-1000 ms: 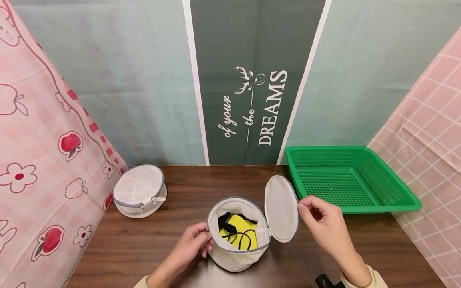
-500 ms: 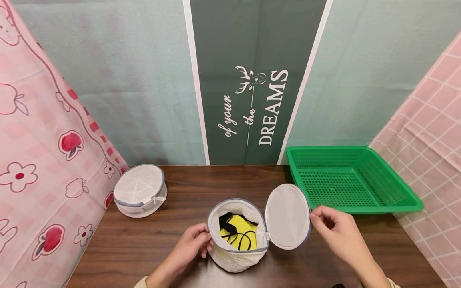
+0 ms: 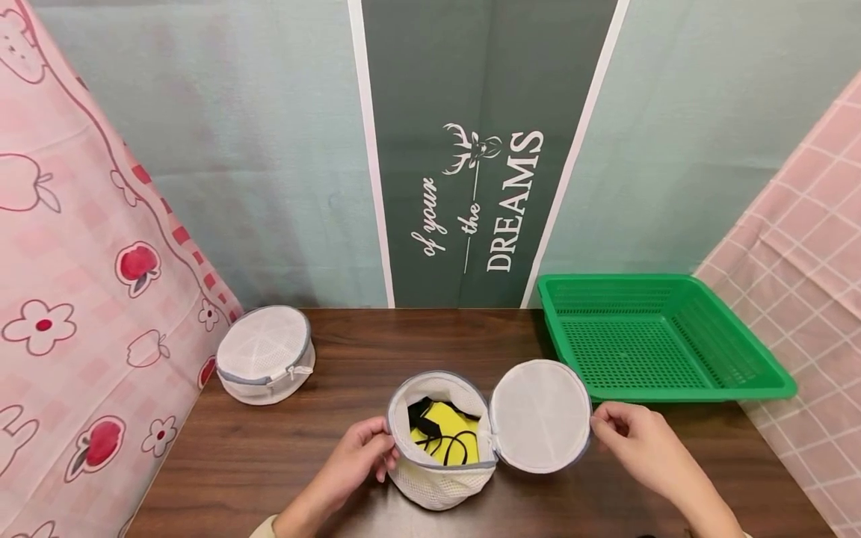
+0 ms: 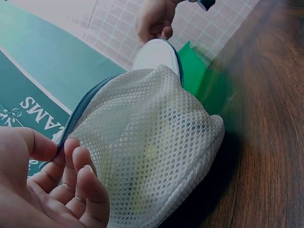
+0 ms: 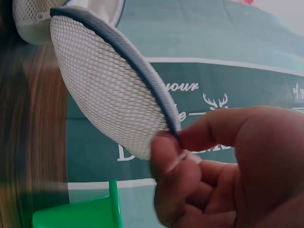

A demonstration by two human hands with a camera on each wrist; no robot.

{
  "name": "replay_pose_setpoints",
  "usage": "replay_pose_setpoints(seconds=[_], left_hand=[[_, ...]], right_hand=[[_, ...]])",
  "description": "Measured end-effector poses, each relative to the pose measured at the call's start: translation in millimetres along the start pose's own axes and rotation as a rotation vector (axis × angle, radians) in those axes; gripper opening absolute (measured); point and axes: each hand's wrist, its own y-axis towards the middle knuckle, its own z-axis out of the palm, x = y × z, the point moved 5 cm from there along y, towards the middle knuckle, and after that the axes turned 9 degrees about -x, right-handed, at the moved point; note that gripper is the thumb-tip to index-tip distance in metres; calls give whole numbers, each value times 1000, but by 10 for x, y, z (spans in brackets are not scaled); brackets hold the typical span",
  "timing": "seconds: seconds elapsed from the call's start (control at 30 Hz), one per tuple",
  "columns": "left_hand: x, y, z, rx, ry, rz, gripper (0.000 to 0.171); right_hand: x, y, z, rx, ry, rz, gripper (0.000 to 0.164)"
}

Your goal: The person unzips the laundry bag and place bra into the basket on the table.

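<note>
The bag (image 3: 440, 487), round and white, stands upright on the table (image 3: 350, 336), front and centre, mouth facing up! On its left side the left hand (image 3: 359, 456) has the edge pinched, thumb and fingers right on the blue zip (image 4: 84, 104). Across from it, the right hand (image 3: 642, 442) grips the far edge of the lid (image 3: 540, 416) between thumb and finger, and that lid lies out wide to the right, joined to the bag at its side, pale inner face toward the head camera.

Look inside: a yellow thing (image 3: 440, 413), with a black block (image 3: 425, 427) and a looping black cord (image 3: 465, 448) against it. Back on the left sits a second bag (image 3: 262, 347), lid down over it, close by the pink cloth (image 3: 74, 261). Over on the right, near the lid and the right hand, there's the green basket (image 3: 666, 394). Behind everything, a green backdrop (image 3: 430, 90) with white lettering, "DREAMS" the biggest word.
</note>
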Motion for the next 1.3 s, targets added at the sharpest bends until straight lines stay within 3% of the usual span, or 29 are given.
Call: replay_pose_setpoints(seconds=[0.3, 0.97, 1.3], left_hand=[[25, 4, 3, 5, -1, -16, 22], [48, -6, 6, -3, 7, -31, 22], [45, -4, 11, -6, 5, -43, 24]], right_hand=[[-149, -40, 62, 141, -31, 77, 18], [-389, -96, 274, 213, 26, 154, 21], [-459, -100, 396, 210, -61, 183, 25]])
